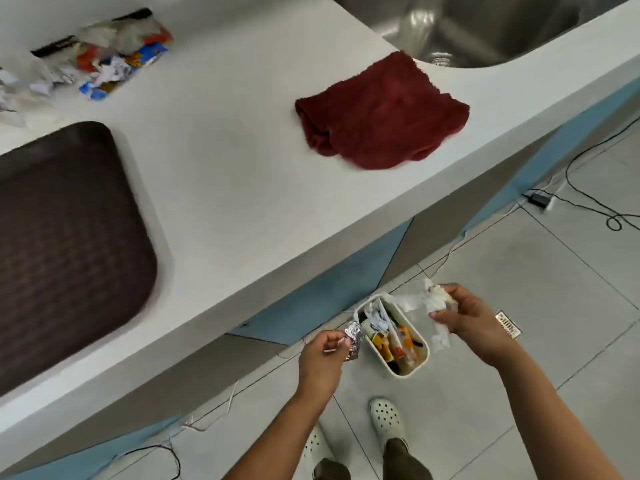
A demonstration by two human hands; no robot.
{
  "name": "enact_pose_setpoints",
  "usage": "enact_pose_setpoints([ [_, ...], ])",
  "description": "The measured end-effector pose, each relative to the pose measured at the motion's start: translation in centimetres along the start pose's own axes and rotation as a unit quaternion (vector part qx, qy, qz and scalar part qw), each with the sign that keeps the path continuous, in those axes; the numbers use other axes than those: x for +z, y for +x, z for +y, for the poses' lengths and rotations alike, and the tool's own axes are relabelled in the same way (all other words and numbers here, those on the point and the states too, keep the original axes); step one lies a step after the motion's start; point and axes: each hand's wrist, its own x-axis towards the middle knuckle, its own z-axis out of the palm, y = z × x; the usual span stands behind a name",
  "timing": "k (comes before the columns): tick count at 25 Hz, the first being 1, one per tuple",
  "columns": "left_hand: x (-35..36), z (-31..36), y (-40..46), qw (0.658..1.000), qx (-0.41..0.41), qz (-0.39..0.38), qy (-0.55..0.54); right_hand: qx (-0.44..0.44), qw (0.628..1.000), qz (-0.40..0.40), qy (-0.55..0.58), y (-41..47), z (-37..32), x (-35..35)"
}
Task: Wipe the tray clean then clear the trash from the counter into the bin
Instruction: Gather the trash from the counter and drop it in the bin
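Note:
A dark brown tray [69, 237] lies on the white counter [225, 174] at the left. A dark red cloth [381, 112] lies crumpled near the sink. Trash of wrappers and crumpled paper [104, 64] is piled at the counter's far left. On the floor below the counter's edge stands a small white bin [424, 356] holding wrappers. My left hand [320, 358] pinches a crumpled foil wrapper [352, 341] beside the bin's left rim. My right hand [467, 317] grips crumpled white tissue and clear plastic [429, 306] over the bin's right side.
A steel sink [485, 26] is set in the counter at the far right. Black cables [588, 202] and a small adapter [538, 199] lie on the tiled floor, with a floor drain [508, 323] near my right wrist. My feet in white clogs [386, 420] stand below the bin.

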Motion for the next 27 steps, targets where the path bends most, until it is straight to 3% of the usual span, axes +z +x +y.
enact_pose_setpoints([
  [4,5.2,-3.8,6.4,0.998,-0.047,0.015,0.043,0.088,0.993,0.054,-0.054,5.8,9.7,-1.8],
  [9,10.5,-7.8,14.4,0.987,-0.042,0.069,0.142,0.148,0.975,0.143,-0.085,12.5,20.1,-1.7],
  [13,14.4,-11.5,21.3,0.979,-0.048,0.04,0.193,0.144,0.971,0.151,-0.114,16.5,26.2,-2.0],
  [16,16.8,-13.1,25.0,0.961,-0.018,0.017,0.276,0.139,0.959,0.124,-0.213,18.8,30.1,-1.9],
  [18,18.3,-14.0,27.5,0.925,0.022,0.003,0.378,0.121,0.94,0.083,-0.308,20.4,33.4,-1.7],
  [19,18.9,-14.4,29.0,0.891,0.046,-0.006,0.452,0.106,0.926,0.047,-0.358,21.2,34.9,-1.4],
  [21,20.1,-15.0,31.7,0.786,0.098,-0.049,0.608,0.086,0.892,-0.039,-0.441,22.6,37.6,-0.9],
  [23,21.1,-15.9,33.9,0.694,0.135,-0.112,0.698,0.091,0.871,-0.079,-0.476,23.8,39.8,-0.4],
  [25,21.8,-16.9,35.6,0.678,0.112,-0.145,0.712,0.106,0.864,-0.074,-0.486,25.2,41.3,-0.1],
  [27,22.1,-18.0,36.7,0.728,0.042,-0.155,0.666,0.142,0.868,-0.067,-0.471,26.8,42.6,0.0],
])
